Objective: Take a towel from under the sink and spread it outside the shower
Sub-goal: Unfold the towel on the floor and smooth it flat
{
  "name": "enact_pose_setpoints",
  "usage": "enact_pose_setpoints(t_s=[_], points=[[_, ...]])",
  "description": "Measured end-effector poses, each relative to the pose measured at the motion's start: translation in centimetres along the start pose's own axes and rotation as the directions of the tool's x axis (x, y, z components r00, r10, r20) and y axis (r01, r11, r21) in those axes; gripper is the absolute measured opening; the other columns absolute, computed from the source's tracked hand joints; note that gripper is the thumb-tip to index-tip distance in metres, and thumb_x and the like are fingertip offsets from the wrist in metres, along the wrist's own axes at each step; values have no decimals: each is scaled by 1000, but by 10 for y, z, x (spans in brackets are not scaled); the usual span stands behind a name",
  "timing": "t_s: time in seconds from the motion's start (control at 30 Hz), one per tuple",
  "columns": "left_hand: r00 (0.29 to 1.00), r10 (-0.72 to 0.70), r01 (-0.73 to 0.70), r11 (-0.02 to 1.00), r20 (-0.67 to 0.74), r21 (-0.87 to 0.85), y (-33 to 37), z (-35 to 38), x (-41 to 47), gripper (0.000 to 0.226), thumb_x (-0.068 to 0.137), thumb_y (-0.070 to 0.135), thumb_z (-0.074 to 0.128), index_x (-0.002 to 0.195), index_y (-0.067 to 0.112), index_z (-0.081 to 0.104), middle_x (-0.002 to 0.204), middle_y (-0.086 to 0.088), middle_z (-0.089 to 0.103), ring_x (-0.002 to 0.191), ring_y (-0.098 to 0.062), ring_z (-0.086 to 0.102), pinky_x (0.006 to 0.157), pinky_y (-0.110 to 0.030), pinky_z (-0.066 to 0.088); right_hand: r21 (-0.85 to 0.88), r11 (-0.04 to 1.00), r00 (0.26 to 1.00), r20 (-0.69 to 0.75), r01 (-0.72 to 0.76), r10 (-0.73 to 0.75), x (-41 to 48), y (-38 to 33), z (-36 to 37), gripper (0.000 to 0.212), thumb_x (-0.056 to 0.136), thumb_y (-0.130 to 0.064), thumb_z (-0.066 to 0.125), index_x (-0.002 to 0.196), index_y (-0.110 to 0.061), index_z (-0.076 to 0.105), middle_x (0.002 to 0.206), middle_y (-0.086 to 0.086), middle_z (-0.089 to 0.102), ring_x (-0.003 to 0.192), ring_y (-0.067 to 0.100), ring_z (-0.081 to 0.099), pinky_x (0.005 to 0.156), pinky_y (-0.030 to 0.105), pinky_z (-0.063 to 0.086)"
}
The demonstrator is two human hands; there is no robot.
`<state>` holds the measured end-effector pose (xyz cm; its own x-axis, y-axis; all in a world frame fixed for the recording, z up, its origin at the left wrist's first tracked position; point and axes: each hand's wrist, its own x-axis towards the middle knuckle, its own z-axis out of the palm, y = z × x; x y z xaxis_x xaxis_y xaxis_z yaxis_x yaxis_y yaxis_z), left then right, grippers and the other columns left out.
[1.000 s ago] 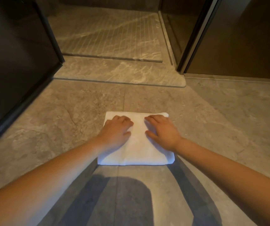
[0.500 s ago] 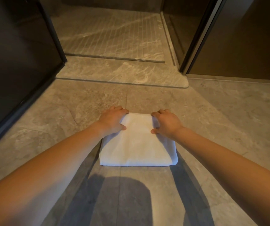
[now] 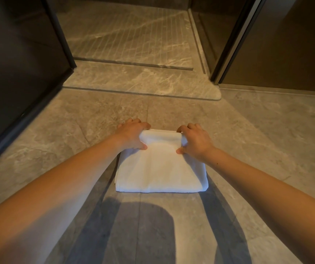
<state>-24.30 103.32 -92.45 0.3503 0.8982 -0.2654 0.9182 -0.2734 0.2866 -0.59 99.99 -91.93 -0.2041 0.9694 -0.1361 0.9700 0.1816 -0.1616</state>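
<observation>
Stone floor [image 3: 248,140] before the shower [image 3: 130,35]

A white towel [image 3: 160,168] lay folded square on the floor, just short of the shower. The left hand [image 3: 131,134] and right hand [image 3: 194,140] each pinched a far corner, fingers curled over the edge, thumbs pressed on top.

The far corners of the towel [image 3: 160,168] lie covered by the left hand [image 3: 131,135] and the right hand [image 3: 197,140], whose fingers [image 3: 133,121] curl over its far edge, tips out of sight. The number of folded layers cannot be told. Both forearms [image 3: 57,187] run out at the near edge of view, and the shower floor [image 3: 130,35] and the dark panels [image 3: 19,63] at left and right are cut off at the far and side edges.
</observation>
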Motion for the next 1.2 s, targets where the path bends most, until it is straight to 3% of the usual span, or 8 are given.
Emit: enact_pose_setpoints(t_s=[0.27, 0.4, 0.57, 0.77, 0.93, 1.1, 1.2], points=[[1000, -17, 15, 998, -17, -64, -6, 5, 0, 78, 76, 43, 76, 142, 32, 37, 133, 3, 55, 120, -31, 34, 97, -47, 37, 123, 990, 992, 115, -72, 58, 5, 9, -1, 90, 72, -44, 81, 147, -21, 37, 141, 9, 46, 131, 30, 37, 102, 41, 38], [994, 17, -24, 997, -106, -67, -7, 6, -1, 83, 70, 42, 80, 141, 34, 39, 125, 4, 53, 113, -27, 33, 91, -44, 37, 154, 986, 992, 116, -62, 44, 7, 8, -2, 89, 70, -40, 83, 145, -25, 38, 133, 9, 52, 125, 30, 42, 96, 40, 41], [982, 61, -74, 995, -178, -67, -11, 10, -2, 84, 66, 43, 82, 139, 28, 43, 103, 6, 37, 99, -16, 23, 81, -33, 28, 203, 979, 999, 40, -26, 18, 4, 10, 3, 89, 68, -35, 85, 143, -28, 38, 122, 8, 50, 120, 29, 42, 92, 39, 41], [984, 103, -131, 972, -149, -195, -19, 14, 0, 60, 67, 35, 84, 120, 29, 56, 102, 2, 40, 104, -18, 31, 79, -28, 25, 192, 981, 1000, 23, -8, 3, 6, 12, 4, 84, 67, -37, 85, 139, -24, 44, 119, 7, 48, 118, 27, 39, 89, 36, 37], [986, 100, -134, 950, -132, -283, -22, 16, 0, 47, 70, 32, 81, 108, 36, 53, 105, 9, 53, 106, -19, 35, 76, -32, 28, 174, 985, 1000, 24, -12, 8, 7, 13, 6, 70, 68, -40, 85, 126, -17, 55, 115, 7, 49, 114, 26, 40, 88, 36, 38], [984, 94, -145, 920, -154, -365, -25, 18, -3, 48, 72, 26, 81, 113, 29, 58, 109, 6, 56, 110, -21, 39, 77, -33, 32, 182, 983, 1000, 0, -26, 26, 7, 12, 8, 68, 67, -39, 85, 125, -16, 55, 114, 7, 49, 113, 27, 39, 84, 34, 36], [984, 69, -127, 916, -162, -381, -24, 18, -5, 50, 72, 27, 81, 115, 31, 57, 110, 8, 55, 113, -21, 39, 87, -40, 38, 192, 981, 999, -13, -36, 39, 6, 12, 9, 68, 68, -38, 85, 125, -16, 55, 115, 7, 49, 114, 27, 39, 86, 35, 37]])
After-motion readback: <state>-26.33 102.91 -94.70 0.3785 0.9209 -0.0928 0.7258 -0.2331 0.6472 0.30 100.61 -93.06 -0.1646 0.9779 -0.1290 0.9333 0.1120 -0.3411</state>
